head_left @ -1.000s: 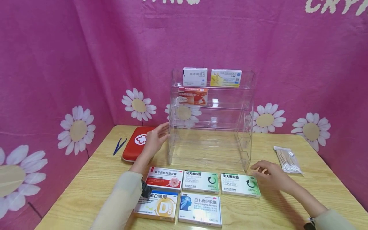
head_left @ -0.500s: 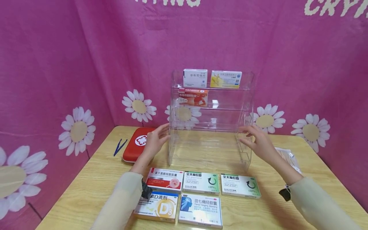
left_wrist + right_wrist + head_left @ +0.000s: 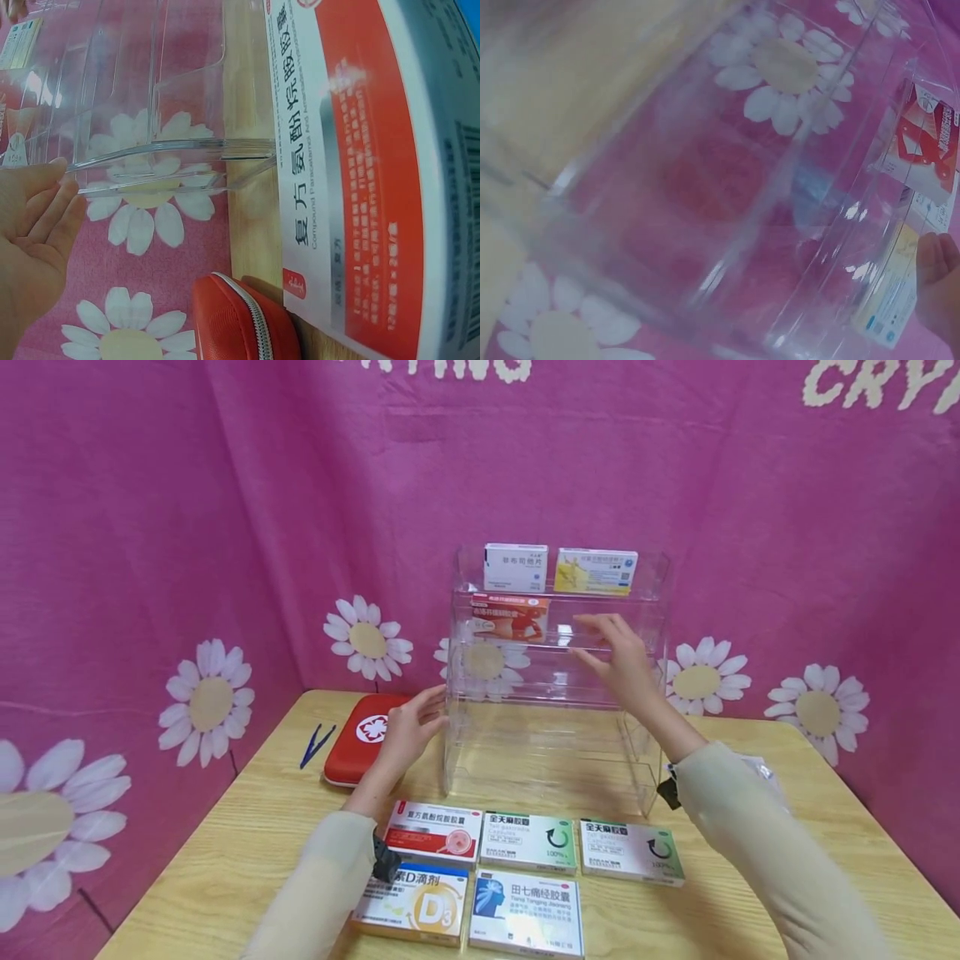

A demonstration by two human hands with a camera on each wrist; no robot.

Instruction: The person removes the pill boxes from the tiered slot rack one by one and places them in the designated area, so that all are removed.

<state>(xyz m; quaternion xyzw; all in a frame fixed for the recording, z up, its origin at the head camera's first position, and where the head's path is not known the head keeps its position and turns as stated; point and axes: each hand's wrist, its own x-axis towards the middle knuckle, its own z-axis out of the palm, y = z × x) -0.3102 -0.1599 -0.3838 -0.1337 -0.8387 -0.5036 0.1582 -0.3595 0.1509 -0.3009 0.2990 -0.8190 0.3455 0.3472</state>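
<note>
Clear acrylic rack [image 3: 555, 693] stands mid-table, tiered; three medicine boxes sit on its upper shelves. Head view: left hand [image 3: 408, 739] flat against the rack's left wall, fingers straight — bracing, not gripping. Right hand [image 3: 618, 660] raised at the second tier's front lip, fingers spread and relaxed, holding nothing; contact with the lip unclear. Orange box [image 3: 510, 617] sits just left of that hand.

Left wrist view: palm [image 3: 30, 240] meets the clear wall edge; red pouch [image 3: 244, 319] close below.

Right wrist view: blurred; one fingertip [image 3: 937, 259] near the box labels.

Risk — a push from the raised hand could tip the light rack backward or knock the standing boxes over.
</note>
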